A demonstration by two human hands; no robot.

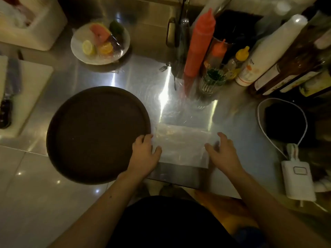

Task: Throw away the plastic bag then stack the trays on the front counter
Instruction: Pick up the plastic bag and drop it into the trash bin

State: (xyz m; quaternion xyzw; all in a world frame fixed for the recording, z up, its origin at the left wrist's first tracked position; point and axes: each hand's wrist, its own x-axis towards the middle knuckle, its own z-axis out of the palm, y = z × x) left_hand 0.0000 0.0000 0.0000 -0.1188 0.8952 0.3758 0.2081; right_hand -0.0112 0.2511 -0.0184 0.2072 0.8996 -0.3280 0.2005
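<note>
While hands (184, 154) flank bag (180, 145) (unlabelled).

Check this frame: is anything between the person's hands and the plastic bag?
Nothing visible. The plastic bag lies flat on the steel counter with the left hand at its left edge and the right hand at its right edge. The dark round tray sits beside it, partly under the left hand.

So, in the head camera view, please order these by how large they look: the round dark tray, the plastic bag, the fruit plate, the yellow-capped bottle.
1. Round dark tray, clearly largest.
2. Plastic bag.
3. Fruit plate, though it lies farther away, so its true size is unsure.
4. Yellow-capped bottle, smallest.
</note>
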